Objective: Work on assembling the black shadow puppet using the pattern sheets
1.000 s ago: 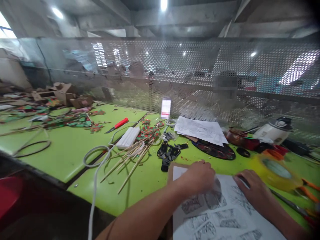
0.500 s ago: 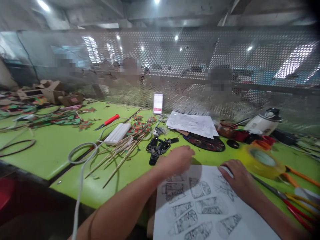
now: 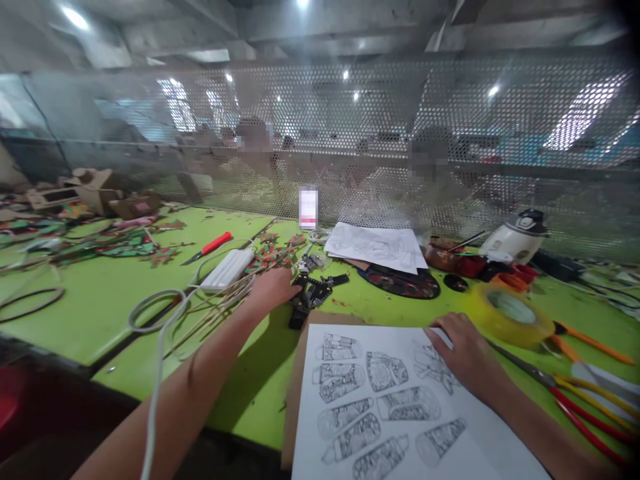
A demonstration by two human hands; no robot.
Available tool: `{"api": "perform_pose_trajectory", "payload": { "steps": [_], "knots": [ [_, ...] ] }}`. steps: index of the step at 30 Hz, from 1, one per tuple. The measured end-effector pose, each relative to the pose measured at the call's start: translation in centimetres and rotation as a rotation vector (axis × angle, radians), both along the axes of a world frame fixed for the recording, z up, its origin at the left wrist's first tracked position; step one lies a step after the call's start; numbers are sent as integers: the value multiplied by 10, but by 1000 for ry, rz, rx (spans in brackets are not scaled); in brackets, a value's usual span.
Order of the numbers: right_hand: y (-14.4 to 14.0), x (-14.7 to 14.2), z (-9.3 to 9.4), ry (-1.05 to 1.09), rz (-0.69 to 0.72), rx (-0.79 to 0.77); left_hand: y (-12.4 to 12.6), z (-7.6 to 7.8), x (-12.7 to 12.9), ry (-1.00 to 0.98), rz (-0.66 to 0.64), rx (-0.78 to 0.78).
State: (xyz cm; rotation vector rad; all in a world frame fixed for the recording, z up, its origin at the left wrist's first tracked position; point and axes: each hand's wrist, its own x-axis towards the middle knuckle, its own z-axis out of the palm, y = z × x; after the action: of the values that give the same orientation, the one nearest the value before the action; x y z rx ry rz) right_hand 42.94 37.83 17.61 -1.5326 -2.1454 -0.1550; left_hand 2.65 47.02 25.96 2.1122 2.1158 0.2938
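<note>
A: Where are both hands?

B: The left hand (image 3: 273, 287) is beside the black jointed pieces (image 3: 320, 290), above the bamboo skewers (image 3: 223, 301). Its fingers look bent; how far apart they are, and whether they have hold of anything, I can't tell. The right hand (image 3: 457, 340) lies on the upper right corner of the printed sheet (image 3: 385, 403), thumb parted from loosely bent fingers, no grip visible.

A: What could go wrong?

B: The black pieces look loosely heaped, so a careless brush could scatter them, or roll the skewers. The white cable (image 3: 155, 400) crosses in front of the left forearm and might snag it. If the right hand drags, I'd expect the sheet to crease or slip off the cardboard (image 3: 291, 407) beneath it.

A: And what's hard to see?

B: The left hand's underside is hidden. The sheet's near edge is cut off, and the right hand covers part of one drawing. The upright white thing (image 3: 309, 208) by the perforated screen (image 3: 350, 120) is too pixelated to read, and the people beyond are hazy.
</note>
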Motion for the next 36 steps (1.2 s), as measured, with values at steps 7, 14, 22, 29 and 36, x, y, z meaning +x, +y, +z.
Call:
{"api": "perform_pose_trajectory", "payload": {
  "steps": [7,14,22,29,36],
  "knots": [
    [-1,1,-2,7,-20,-14,13,-23,-6,-311,31,-7],
    [1,5,-6,16,-10,-27,7,-14,-9,-625,128,69],
    [-1,5,-3,9,-9,-41,8,-12,-17,-816,92,237],
    [3,9,-8,10,0,-11,-3,-4,-6,-1304,185,40],
    [1,8,-5,20,2,-57,-9,-5,3,-1531,146,-87]
  ]
}}
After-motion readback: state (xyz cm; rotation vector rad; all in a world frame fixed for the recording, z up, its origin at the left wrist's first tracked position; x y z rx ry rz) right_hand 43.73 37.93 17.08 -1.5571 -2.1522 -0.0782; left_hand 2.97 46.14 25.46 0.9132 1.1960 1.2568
